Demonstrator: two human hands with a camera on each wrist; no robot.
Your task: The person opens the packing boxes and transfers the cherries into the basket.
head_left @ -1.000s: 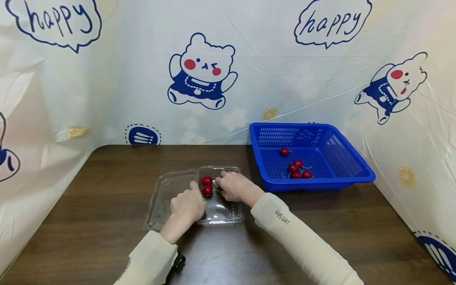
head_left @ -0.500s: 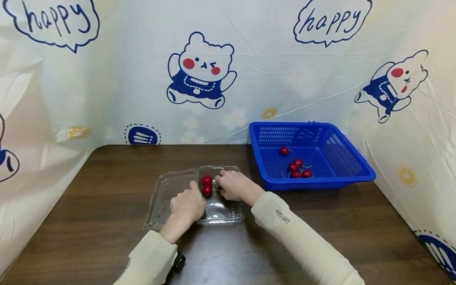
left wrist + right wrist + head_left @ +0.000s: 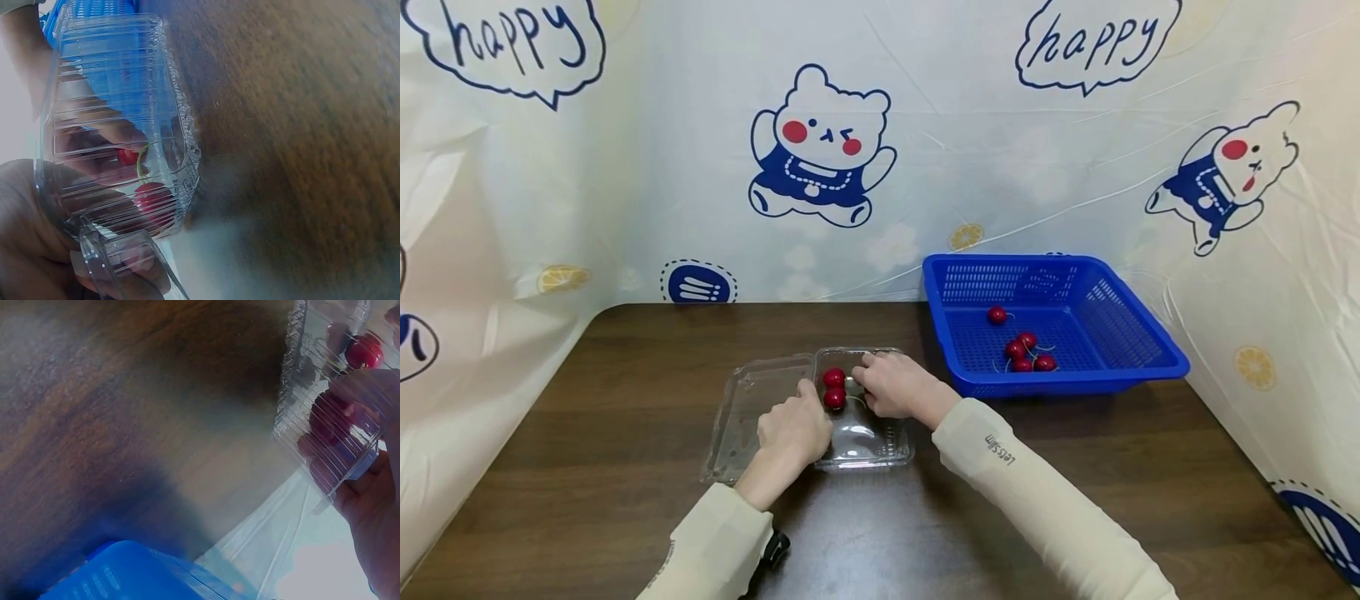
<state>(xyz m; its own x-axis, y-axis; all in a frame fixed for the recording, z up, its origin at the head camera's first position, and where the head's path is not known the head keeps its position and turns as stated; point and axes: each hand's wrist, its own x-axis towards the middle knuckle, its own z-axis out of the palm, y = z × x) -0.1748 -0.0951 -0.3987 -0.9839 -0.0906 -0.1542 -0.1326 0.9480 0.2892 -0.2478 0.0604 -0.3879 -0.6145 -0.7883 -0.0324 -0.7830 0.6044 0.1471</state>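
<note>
A clear plastic clamshell box (image 3: 865, 458) lies on the table with its lid (image 3: 737, 425) folded out to the left. Two red cherries (image 3: 834, 399) sit one behind the other along its hinge side. My left hand (image 3: 793, 429) grips the box at the hinge; in the left wrist view, its fingers (image 3: 134, 281) curl at the plastic edge. Inside the tray, my right hand (image 3: 895, 385) reaches down with bent fingers. Through the ribbed wall in the right wrist view, a cherry (image 3: 330, 417) shows between its thumb and fingers. That cherry is hidden from the head view.
A blue perforated basket (image 3: 1075, 387) stands at the back right, beyond my right hand. Several stemmed cherries (image 3: 1021, 350) lie in it. A printed curtain (image 3: 700, 167) rises behind the brown wooden table (image 3: 625, 400).
Both hands stay nearly in place at the box. My right forearm shifts slightly right and down. The whole head view drifts upward a little.
</note>
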